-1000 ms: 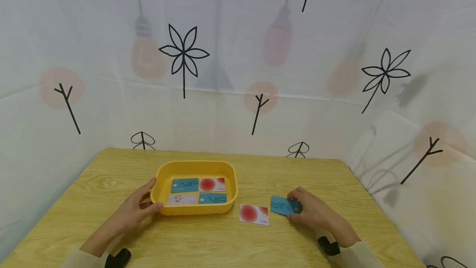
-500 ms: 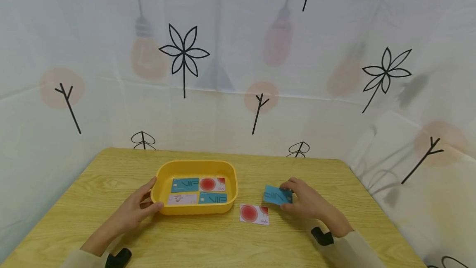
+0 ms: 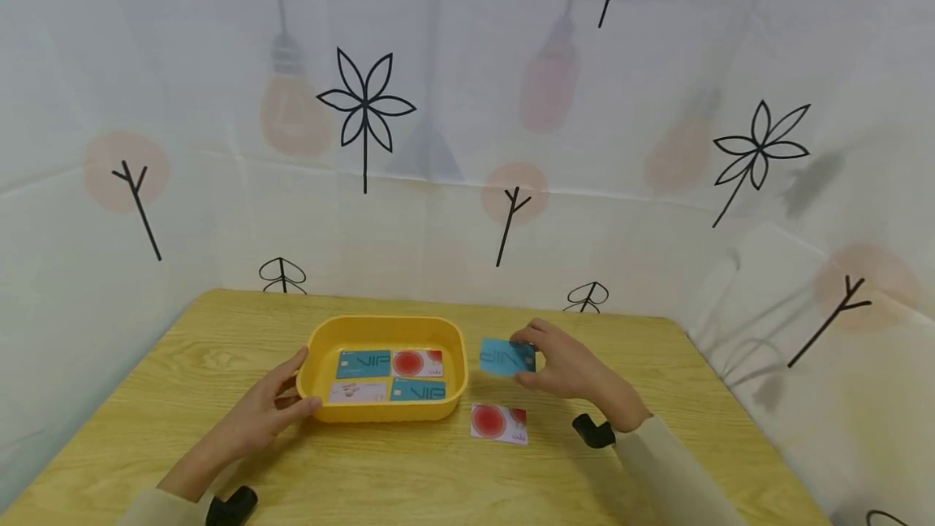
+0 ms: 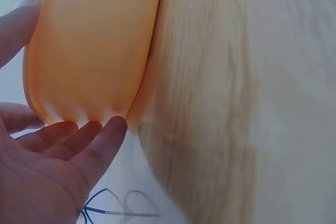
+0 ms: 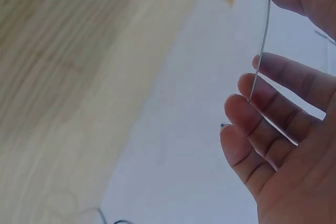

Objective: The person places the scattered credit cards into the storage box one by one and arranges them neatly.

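My right hand [image 3: 566, 364] holds a blue VIP card [image 3: 502, 356] by its edges above the table, just right of the yellow plastic tray [image 3: 383, 411]. Seen edge-on in the right wrist view, the thin card [image 5: 261, 51] spans from thumb to fingertips. My left hand [image 3: 263, 404] holds the tray's left end, thumb at the front corner and fingers along the side; the left wrist view shows fingertips [image 4: 116, 125] against its wall. Inside the tray lie two blue VIP cards [image 3: 364, 364], a red-circle card [image 3: 416, 363] and a pale card [image 3: 358, 391], in two rows.
Another white card with a red circle [image 3: 498, 423] lies on the wood-grain table [image 3: 409, 477], in front of the right hand and right of the tray. A printed white cloth [image 3: 438, 226] hangs behind the table and along its sides.
My right hand has lifted the blue VIP card and carried it left and away from me, toward the tray. The left hand and tray stay in place.
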`<move>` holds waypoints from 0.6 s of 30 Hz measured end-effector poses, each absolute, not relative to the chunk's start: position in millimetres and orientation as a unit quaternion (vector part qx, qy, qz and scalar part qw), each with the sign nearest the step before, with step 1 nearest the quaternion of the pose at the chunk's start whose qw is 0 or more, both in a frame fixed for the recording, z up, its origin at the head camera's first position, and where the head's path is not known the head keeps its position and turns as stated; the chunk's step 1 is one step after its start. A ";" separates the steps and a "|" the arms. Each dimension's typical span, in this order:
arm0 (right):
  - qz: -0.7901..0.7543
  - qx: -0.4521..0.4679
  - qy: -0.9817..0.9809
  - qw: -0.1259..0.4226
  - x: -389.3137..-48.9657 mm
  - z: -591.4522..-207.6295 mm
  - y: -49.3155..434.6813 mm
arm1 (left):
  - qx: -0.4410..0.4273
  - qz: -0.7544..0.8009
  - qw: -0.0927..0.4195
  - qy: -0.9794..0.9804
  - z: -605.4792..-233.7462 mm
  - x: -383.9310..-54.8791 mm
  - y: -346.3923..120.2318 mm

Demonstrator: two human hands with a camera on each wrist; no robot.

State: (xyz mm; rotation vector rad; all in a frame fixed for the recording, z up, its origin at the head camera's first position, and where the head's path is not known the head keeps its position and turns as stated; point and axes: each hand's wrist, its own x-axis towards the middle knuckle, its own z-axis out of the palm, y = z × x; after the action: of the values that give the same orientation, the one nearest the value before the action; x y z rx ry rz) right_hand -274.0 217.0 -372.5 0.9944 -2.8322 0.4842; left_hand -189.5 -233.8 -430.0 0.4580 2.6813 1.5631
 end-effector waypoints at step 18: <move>0.152 0.383 -0.911 0.024 -292.5 -352.7 137.4 | 0.148 0.501 -0.003 0.853 -430.7 -189.6 -231.8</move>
State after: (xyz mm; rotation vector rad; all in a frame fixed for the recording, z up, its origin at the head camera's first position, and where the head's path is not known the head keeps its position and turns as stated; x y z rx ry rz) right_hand -292.5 137.4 -352.7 1.1861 -2.8176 0.4708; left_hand -189.6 -231.8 -430.7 0.4661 2.6836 1.5780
